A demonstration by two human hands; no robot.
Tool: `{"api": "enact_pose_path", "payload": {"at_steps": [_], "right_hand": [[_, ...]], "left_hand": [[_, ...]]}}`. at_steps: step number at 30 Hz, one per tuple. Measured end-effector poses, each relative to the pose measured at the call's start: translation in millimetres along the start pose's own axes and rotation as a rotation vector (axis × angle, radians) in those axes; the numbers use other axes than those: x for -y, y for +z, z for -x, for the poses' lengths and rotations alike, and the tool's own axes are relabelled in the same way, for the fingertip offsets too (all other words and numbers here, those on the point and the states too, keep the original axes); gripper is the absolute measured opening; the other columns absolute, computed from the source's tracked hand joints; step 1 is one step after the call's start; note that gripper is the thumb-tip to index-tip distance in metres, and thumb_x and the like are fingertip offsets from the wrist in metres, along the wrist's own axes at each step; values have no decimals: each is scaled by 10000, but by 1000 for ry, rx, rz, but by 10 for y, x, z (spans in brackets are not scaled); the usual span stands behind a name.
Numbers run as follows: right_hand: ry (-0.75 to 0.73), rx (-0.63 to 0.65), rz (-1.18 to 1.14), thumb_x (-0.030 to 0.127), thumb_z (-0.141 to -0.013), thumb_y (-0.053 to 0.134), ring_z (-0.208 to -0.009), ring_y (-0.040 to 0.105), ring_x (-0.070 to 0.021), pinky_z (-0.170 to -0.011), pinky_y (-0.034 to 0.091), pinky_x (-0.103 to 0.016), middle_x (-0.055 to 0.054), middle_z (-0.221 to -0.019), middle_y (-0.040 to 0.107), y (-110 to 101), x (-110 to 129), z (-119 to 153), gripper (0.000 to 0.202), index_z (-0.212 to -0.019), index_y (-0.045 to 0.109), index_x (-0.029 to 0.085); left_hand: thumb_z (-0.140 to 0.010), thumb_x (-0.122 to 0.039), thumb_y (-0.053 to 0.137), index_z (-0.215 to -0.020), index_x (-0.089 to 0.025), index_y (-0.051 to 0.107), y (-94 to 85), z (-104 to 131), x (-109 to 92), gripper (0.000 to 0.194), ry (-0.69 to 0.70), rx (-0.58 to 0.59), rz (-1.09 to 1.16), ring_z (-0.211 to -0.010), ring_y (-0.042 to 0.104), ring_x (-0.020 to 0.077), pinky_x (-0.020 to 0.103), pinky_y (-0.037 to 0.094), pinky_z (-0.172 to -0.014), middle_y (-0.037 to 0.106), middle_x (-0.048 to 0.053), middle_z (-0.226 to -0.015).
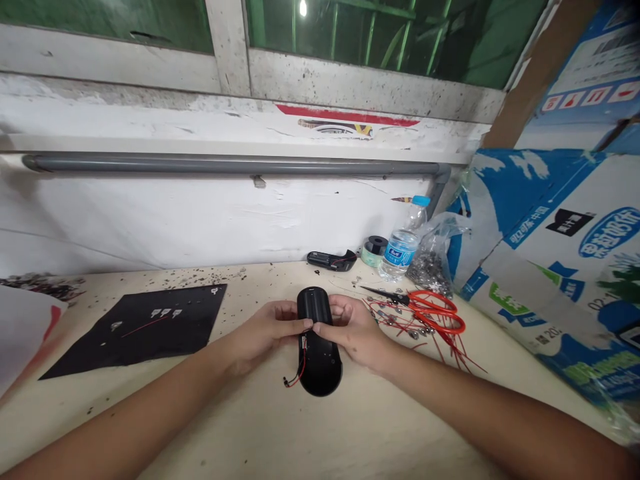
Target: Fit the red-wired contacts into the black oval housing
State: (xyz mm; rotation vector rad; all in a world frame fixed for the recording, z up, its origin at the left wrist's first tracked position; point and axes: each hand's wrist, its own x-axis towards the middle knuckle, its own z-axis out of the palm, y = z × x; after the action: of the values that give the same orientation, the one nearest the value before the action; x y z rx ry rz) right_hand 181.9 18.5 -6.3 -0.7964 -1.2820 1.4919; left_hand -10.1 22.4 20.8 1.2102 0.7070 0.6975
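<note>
two hands grasping — my left hand (274,328) and right hand (356,328) hold the black casing (321,371) between them, thumbs at its middle. it looks part-assembled: wires (303,364) attached, tips loose below the left hand — near end uncovered.

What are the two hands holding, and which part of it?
A black casing: the left hand and right hand grip its opposite sides around the middle, both thumbs on the front.
</note>
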Motion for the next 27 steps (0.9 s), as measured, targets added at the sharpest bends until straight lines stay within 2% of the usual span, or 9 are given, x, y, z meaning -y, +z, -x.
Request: {"api": "enact_pose_path", "payload": {"at_steps": [5, 11, 16, 18, 21, 27], "right_hand": [[-25, 62, 57, 285, -663, 865, -671, 651, -131, -644, 519, -261, -24, -823, 723, 27, 11, 23, 347, -937, 688, 168], [-31, 82, 92, 291, -663, 863, -662, 639, -133, -629, 503, -258, -20, -808, 718, 43, 29, 55, 336, -921, 683, 171], [-69, 101, 125, 360, -747, 800, -693, 622, -138, -629, 471, -252, -24, -786, 695, -3, 62, 44, 269, -900, 693, 165], [-81, 99, 166, 380, -781, 773, -649, 589, -122, -599, 443, -241, -13, -737, 669, -16, 78, 41, 256, -879, 699, 155], [-87, 92, 208, 387, -790, 770, -581, 533, -97, -554, 396, -225, 7, -677, 635, -17, 90, 40, 259, -858, 701, 147], [-71, 78, 176, 412, -774, 782, -554, 512, -88, -525, 368, -215, 19, -643, 614, -12, 77, 32, 287, -839, 700, 144]], "left_hand": [[-757, -240, 816, -1063, -138, 740, -49, -9, -84, 331, -112, 104, 48, -989, 670, 234, 339, 493, -911, 735, 120, -1067], [-730, -199, 836, -1036, -122, 749, -110, -47, -46, 327, -100, 162, 54, -975, 674, 220, 328, 473, -940, 748, 107, -1009], [-733, -209, 833, -1053, -126, 744, -115, -44, -7, 342, -104, 143, 60, -969, 674, 233, 365, 470, -952, 746, 109, -1000], [-730, -205, 834, -1077, -130, 738, -130, -48, 2, 367, -111, 144, 54, -947, 674, 228, 370, 471, -945, 744, 110, -1001], [-721, -190, 837, -1077, -131, 739, -149, -57, 12, 374, -96, 142, 34, -934, 668, 216, 359, 464, -941, 744, 105, -998], [-711, -211, 842, -1004, -137, 750, -125, -58, 15, 316, -48, 108, -32, -935, 661, 216, 346, 460, -911, 745, 88, -967]]}}
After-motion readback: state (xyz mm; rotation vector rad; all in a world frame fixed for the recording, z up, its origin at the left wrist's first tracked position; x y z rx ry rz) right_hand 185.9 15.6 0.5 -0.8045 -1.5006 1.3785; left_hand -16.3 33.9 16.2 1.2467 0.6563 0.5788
